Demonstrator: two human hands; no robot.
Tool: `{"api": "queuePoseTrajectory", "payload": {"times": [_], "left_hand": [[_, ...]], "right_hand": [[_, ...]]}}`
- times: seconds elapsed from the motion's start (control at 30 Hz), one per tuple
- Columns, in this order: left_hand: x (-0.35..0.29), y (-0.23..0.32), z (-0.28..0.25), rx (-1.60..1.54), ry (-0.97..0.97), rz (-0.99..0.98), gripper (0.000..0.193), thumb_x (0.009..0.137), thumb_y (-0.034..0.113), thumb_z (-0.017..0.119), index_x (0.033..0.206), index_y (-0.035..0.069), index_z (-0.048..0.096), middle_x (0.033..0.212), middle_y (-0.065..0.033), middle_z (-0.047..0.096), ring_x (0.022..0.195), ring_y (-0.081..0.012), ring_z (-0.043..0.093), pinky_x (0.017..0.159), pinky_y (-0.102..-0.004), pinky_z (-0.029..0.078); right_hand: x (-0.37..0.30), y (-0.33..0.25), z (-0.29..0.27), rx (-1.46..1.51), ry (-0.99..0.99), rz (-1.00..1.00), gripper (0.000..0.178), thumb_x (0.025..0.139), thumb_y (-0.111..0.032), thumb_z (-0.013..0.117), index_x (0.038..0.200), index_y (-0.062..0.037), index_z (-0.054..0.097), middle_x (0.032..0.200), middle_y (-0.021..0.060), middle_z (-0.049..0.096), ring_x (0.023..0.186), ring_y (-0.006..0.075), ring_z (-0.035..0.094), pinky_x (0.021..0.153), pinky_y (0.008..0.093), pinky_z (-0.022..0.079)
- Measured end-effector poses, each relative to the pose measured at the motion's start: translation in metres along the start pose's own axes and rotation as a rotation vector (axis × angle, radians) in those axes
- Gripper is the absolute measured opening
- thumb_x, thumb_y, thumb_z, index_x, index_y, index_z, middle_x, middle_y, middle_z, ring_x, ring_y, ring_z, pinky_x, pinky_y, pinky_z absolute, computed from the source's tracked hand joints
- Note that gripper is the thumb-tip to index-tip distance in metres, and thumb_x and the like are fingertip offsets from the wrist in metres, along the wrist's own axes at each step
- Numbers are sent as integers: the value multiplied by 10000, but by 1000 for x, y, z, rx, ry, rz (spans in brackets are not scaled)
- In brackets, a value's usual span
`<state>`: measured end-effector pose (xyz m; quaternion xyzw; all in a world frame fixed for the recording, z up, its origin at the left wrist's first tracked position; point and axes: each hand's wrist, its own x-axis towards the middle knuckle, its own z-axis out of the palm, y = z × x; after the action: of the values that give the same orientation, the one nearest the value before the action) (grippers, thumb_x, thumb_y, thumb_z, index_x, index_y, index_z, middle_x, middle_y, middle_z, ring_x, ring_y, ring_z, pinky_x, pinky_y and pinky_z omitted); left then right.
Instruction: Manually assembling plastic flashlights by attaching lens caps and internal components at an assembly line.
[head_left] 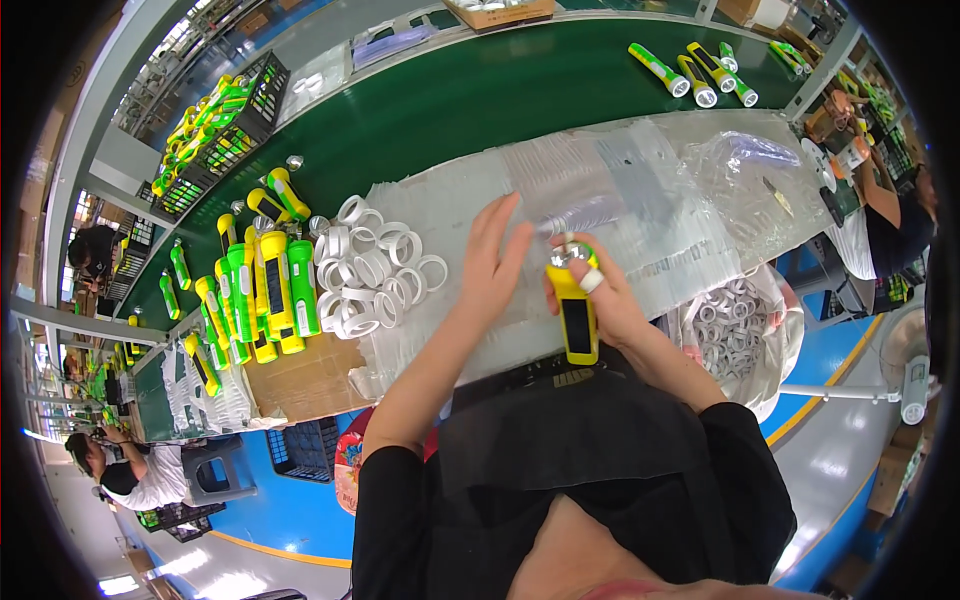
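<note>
My right hand [610,300] is closed round the head end of a yellow flashlight [578,335] with a dark panel along its body. Its shiny reflector top points away from me, and its tail end hangs near my apron. Something white wraps a digit of that hand. My left hand [490,262] is raised over the covered bench, fingers stretched out, holding nothing. Left of it lies a heap of white plastic rings [372,272]. Beyond the rings, several yellow and green flashlights [262,290] lie side by side, some with loose shiny reflectors at their far ends.
A black crate [262,110] of flashlights stands at the far left. Several finished-looking flashlights [704,92] lie on the green belt [450,100] at the far right. A bag of white rings [785,335] hangs beside the bench at my right. Other people sit at both sides.
</note>
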<state>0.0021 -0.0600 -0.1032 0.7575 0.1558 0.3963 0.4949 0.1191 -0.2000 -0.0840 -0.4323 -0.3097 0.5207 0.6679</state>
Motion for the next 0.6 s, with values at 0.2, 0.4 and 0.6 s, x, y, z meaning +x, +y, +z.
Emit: {"api": "queuePoseTrajectory", "payload": {"times": [0.2, 0.4, 0.6], "left_hand": [[13, -49, 11, 595, -195, 61, 615, 767, 325, 762, 1283, 54, 566, 1223, -142, 582, 1157, -335, 509, 1002, -443, 385], [18, -43, 2, 416, -122, 82, 551, 729, 180, 797, 1240, 75, 620, 1169, -110, 624, 1093, -279, 546, 911, -369, 456], [-3, 42, -12, 253, -150, 243, 435, 843, 125, 671, 1274, 92, 615, 1134, -111, 564, 1071, -274, 507, 851, -336, 457]], "right_hand": [[-14, -10, -22, 8, 33, 3, 431, 992, -380, 499, 1291, -73, 454, 859, 124, 594, 717, 195, 586, 639, 313, 477], [-13, -15, -19, -13, 41, 51, 441, 985, -374, 508, 1276, -46, 462, 870, 128, 599, 737, 195, 589, 658, 315, 483], [0, -19, -2, 12, -126, 84, 393, 979, -301, 566, 1267, -46, 484, 881, 101, 609, 755, 165, 601, 670, 302, 496]]}}
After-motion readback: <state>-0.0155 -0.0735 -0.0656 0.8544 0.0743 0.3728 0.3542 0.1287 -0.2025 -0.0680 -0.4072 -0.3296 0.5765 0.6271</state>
